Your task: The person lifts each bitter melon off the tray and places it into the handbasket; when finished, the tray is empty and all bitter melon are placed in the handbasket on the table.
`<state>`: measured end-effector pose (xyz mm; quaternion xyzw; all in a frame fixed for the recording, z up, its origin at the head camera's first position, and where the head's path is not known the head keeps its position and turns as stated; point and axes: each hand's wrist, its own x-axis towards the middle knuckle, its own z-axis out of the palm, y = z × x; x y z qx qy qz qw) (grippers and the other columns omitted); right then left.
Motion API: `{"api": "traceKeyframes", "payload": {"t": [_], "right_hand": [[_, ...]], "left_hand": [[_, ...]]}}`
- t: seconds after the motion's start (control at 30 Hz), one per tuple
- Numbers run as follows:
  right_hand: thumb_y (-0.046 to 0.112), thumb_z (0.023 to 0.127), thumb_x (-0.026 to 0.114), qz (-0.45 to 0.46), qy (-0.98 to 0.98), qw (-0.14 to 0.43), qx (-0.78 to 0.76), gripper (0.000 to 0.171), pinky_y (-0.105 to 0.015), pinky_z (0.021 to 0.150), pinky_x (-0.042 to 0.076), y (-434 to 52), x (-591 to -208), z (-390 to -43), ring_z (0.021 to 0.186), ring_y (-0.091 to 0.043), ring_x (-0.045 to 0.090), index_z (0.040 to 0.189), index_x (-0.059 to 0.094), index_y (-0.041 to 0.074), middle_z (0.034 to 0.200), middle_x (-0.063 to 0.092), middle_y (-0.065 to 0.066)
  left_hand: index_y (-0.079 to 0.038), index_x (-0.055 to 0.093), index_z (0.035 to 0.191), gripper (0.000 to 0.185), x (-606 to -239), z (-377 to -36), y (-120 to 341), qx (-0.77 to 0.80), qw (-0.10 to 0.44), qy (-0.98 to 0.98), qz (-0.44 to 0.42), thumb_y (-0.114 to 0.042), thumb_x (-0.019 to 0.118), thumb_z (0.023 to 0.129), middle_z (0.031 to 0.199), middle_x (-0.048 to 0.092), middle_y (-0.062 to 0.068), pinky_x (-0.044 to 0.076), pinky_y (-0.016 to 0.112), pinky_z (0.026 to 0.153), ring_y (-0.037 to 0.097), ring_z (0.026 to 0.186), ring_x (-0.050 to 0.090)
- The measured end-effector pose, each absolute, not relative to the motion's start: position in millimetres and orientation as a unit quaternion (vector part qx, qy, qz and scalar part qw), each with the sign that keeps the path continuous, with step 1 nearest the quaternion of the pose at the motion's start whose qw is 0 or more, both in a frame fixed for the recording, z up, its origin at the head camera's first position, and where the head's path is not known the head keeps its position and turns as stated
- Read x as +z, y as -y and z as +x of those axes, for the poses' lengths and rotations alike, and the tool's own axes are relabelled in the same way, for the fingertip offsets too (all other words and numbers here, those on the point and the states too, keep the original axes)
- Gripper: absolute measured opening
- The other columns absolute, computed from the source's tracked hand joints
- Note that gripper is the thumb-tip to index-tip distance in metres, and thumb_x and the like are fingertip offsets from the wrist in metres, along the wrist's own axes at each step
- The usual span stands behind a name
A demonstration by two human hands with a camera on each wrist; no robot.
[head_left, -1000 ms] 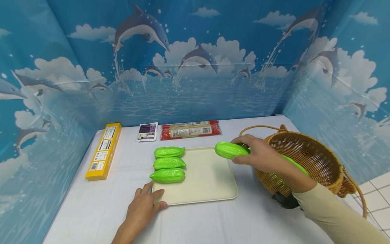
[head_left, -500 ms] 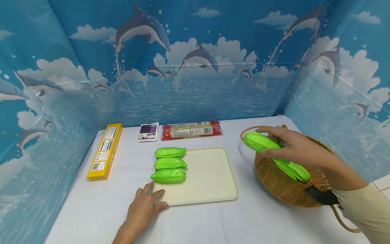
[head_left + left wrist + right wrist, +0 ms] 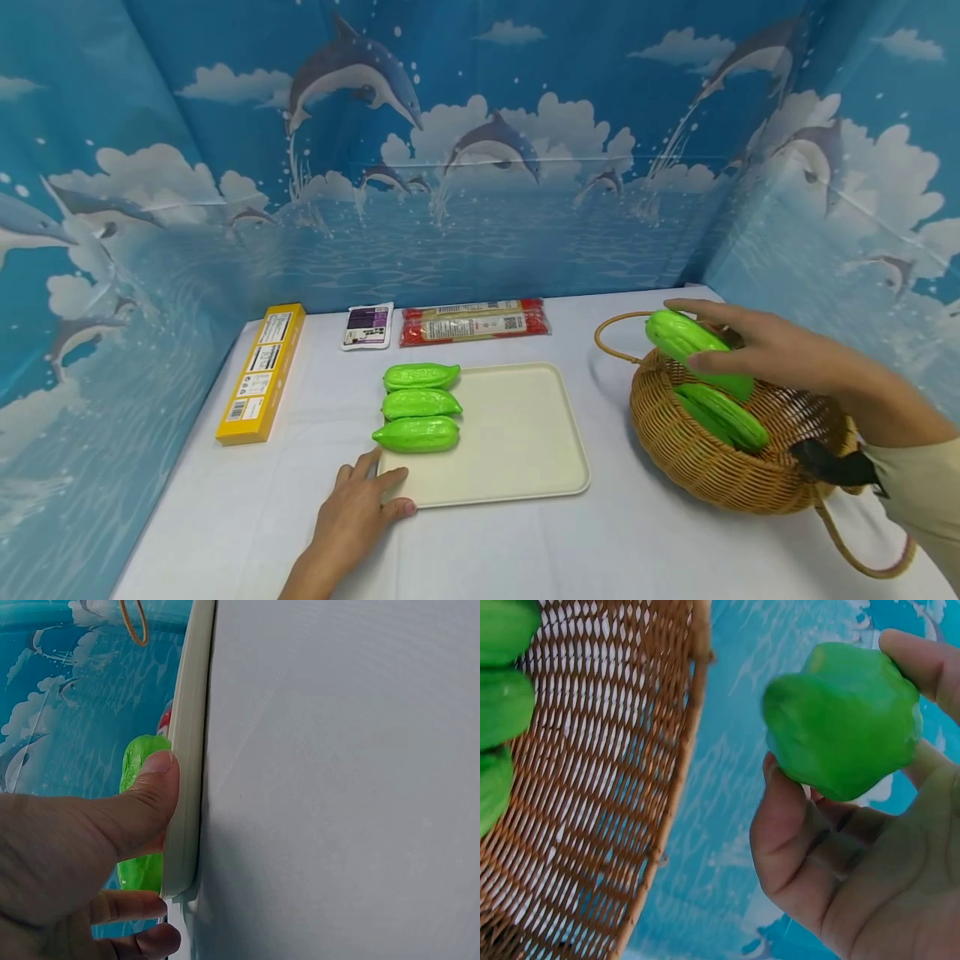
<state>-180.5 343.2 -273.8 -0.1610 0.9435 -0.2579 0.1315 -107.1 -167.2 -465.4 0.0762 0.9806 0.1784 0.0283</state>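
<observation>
"How many bright-green, ridged, elongated vegetables show?"

"Seven: three on one cream rectangular tray, one in one bare right hand, three in one brown wicker basket."

"And the other things?"

"One bare left hand, one long yellow carton, one flat purple-and-white packet; whether the red-ended clear plastic packaging is one pack or two is unclear."

On the white-covered desk, at left, 1 long yellow box, lying slanted. At the back, 1 small purple-and-white packet, just beside red-ended, clear-wrapped packaging with printed labelling. Behind and along both sides, dolphin-and-cloud-printed blue backdrop.
</observation>
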Motion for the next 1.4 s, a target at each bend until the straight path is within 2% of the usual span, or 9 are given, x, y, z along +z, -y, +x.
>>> {"api": "traceKeyframes", "payload": {"t": [0.17,0.33,0.5,0.67,0.87,1.0,1.13,1.33,1.4], "right_hand": [[0.037,0.103,0.061,-0.153,-0.941,0.151,-0.262,0.074,-0.046,0.068,0.051,-358.2,-273.3,-185.9,0.113,-0.044,0.056,0.163,0.02,0.026,0.145,0.043,-0.029],[0.037,0.102,0.063,-0.153,-0.942,0.165,-0.25,0.073,-0.05,0.07,0.051,-371.0,-274.3,-194.9,0.114,-0.044,0.054,0.162,0.022,0.025,0.143,0.043,-0.029],[0.034,0.1,0.066,-0.167,-0.936,0.188,-0.245,0.071,-0.059,0.078,0.05,-386.0,-279.0,-199.6,0.127,-0.051,0.045,0.158,0.027,0.022,0.15,0.038,-0.028],[0.031,0.098,0.067,-0.18,-0.914,0.245,-0.268,0.071,-0.068,0.087,0.047,-394.3,-286.7,-206.2,0.139,-0.062,0.026,0.157,0.029,0.017,0.161,0.019,-0.032],[0.022,0.095,0.068,-0.164,-0.875,0.338,-0.306,0.077,-0.051,0.084,0.052,-394.3,-298.0,-217.6,0.141,-0.065,0.016,0.156,0.024,0.005,0.162,0.005,-0.037],[0.016,0.092,0.071,-0.143,-0.858,0.385,-0.308,0.072,-0.041,0.068,0.052,-388.4,-304.8,-224.7,0.1,-0.042,0.055,0.15,0.029,0.006,0.155,0.015,-0.035],[0.01,0.088,0.071,-0.126,-0.848,0.41,-0.311,0.067,-0.038,0.06,0.05,-380.8,-311.9,-231.1,0.073,-0.02,0.047,0.145,0.035,0.01,0.145,0.029,-0.027],[0.012,0.092,0.07,-0.1,-0.827,0.446,-0.328,0.073,-0.042,0.074,0.054,-372.3,-324.8,-235.1,0.099,-0.028,0.058,0.153,0.03,0.01,0.145,0.037,-0.027],[0.019,0.094,0.071,-0.103,-0.831,0.447,-0.315,0.082,-0.048,0.086,0.054,-369.1,-327.6,-235.7,0.122,-0.039,0.053,0.159,0.022,0.006,0.154,0.03,-0.031]], "left_hand": [[-0.02,0.075,0.124,0.055,-464.9,-107.3,168.3,0.175,0.025,-0.981,0.077,-0.048,0.08,0.077,0.149,0.051,0.019,0.051,0.041,0.07,0.026,0.102,0.049],[-0.019,0.075,0.124,0.055,-465.2,-107.0,168.5,0.176,0.02,-0.981,0.08,-0.048,0.08,0.077,0.148,0.051,0.02,0.05,0.04,0.07,0.025,0.1,0.049],[-0.018,0.075,0.123,0.056,-466.0,-105.4,167.9,0.176,0.02,-0.981,0.082,-0.048,0.08,0.077,0.148,0.051,0.02,0.05,0.04,0.071,0.025,0.099,0.049],[-0.018,0.075,0.124,0.055,-464.6,-104.7,167.7,0.174,0.02,-0.981,0.08,-0.047,0.08,0.078,0.148,0.051,0.02,0.051,0.041,0.072,0.026,0.102,0.05],[-0.019,0.075,0.124,0.055,-464.2,-104.7,167.1,0.179,0.022,-0.981,0.077,-0.048,0.08,0.078,0.148,0.051,0.02,0.051,0.041,0.072,0.026,0.101,0.05],[-0.019,0.075,0.124,0.055,-464.8,-104.1,167.3,0.178,0.023,-0.981,0.075,-0.048,0.08,0.078,0.148,0.051,0.02,0.051,0.041,0.072,0.026,0.102,0.05],[-0.019,0.075,0.124,0.055,-465.0,-103.9,168.2,0.178,0.023,-0.981,0.073,-0.048,0.08,0.078,0.148,0.051,0.019,0.051,0.041,0.072,0.026,0.103,0.05],[-0.018,0.075,0.125,0.056,-464.0,-106.1,169.0,0.178,0.026,-0.981,0.078,-0.048,0.08,0.078,0.149,0.05,0.02,0.051,0.041,0.07,0.026,0.103,0.05],[-0.018,0.075,0.124,0.056,-463.8,-106.6,169.3,0.179,0.027,-0.98,0.077,-0.048,0.08,0.078,0.149,0.05,0.02,0.051,0.04,0.069,0.026,0.102,0.05]]}}
